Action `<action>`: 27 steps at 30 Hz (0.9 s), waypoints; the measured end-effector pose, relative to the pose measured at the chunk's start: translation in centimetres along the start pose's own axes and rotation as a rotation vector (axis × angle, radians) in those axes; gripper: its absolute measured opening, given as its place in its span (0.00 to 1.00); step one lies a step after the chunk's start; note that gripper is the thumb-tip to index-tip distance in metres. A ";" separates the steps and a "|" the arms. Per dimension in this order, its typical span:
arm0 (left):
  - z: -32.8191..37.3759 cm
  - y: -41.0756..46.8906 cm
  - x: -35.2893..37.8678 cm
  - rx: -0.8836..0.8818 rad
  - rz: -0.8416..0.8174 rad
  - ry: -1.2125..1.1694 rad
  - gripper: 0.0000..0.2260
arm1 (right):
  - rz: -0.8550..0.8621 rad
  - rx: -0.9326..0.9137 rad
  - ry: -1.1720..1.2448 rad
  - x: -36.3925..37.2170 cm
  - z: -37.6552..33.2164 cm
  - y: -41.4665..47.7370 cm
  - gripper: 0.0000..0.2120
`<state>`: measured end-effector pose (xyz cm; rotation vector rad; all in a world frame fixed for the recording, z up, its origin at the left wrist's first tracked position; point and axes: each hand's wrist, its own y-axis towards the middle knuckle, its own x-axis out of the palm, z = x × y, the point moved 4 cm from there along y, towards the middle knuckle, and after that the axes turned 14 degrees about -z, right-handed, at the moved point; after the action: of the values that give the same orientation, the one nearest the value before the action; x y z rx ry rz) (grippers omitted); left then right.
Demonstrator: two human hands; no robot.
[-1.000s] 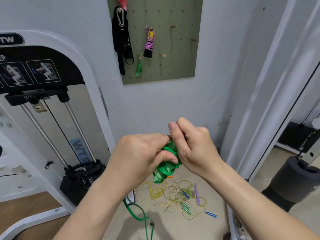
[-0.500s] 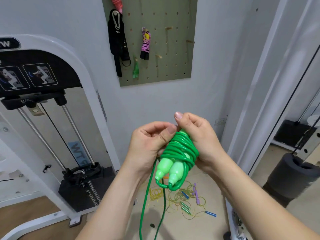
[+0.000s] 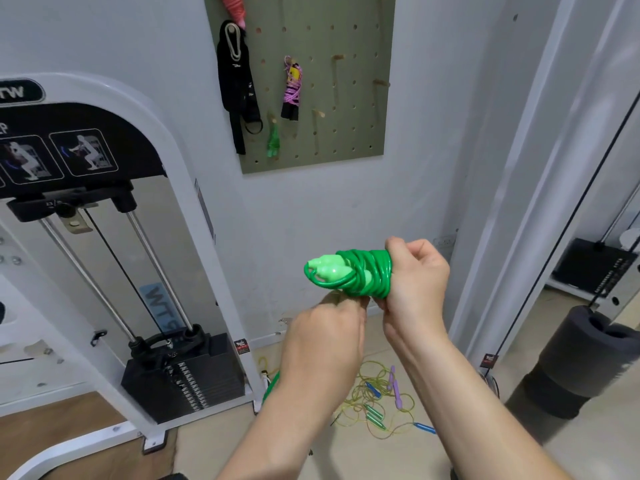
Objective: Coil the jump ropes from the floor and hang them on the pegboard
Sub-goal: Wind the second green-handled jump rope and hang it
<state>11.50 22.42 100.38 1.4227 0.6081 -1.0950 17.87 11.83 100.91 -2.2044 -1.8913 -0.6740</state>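
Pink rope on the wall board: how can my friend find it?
Look at the olive-green pegboard on the white wall. Near its middle hangs the coiled pink jump rope, right of the black fabric straps and above the small green jump rope. It alone has pink cord wound round black ends, with a yellow patch on top.

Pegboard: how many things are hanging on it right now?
4: a coral bundle at the top edge, black straps below it, a pink rope mid-board, a green rope lowest. More may hang above the frame.

rope (image 3: 363, 277) green; handles (image 3: 325, 270) pale green; pegboard (image 3: 346, 109) olive; hung rope (image 3: 292, 90) pink; strap (image 3: 237, 81) black; floor ropes (image 3: 377, 401) yellow
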 end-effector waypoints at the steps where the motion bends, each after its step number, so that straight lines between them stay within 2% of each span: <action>1: 0.3 -0.1 -0.2 -0.010 -0.017 0.045 0.12 | 0.014 -0.068 -0.084 -0.2 -0.4 0.2 0.17; 7: 0.6 -1.2 -1.3 0.023 -0.059 0.083 0.12 | -0.004 -0.450 -0.580 -0.3 -2.4 0.3 0.15; 13: 0.0 -0.8 -3.4 0.109 -0.083 0.175 0.11 | -0.033 -0.643 -0.885 -1.1 -3.0 0.2 0.13; 16: -0.5 -0.2 -3.9 0.151 -0.122 0.169 0.12 | -0.127 -0.791 -1.045 -0.4 -3.5 -0.4 0.12; 20: -2.3 1.9 -6.3 0.149 -0.144 0.133 0.13 | -0.363 -1.006 -1.123 1.5 -5.1 -2.5 0.13; 23: -3.2 3.2 -8.4 0.130 -0.226 -0.130 0.15 | -0.530 -1.028 -1.086 2.7 -7.4 -3.5 0.14; 25: -3.4 3.8 -9.3 0.126 -0.334 -0.389 0.17 | -0.639 -0.894 -0.983 3.0 -8.4 -3.3 0.13; 27: -3.6 3.8 -8.8 0.156 -0.565 -0.753 0.17 | -0.728 -0.735 -0.827 3.2 -8.9 -3.1 0.15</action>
<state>12.03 27.19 109.47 0.8556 0.3746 -2.0268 13.11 11.69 109.63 -2.3484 -3.4246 -0.6708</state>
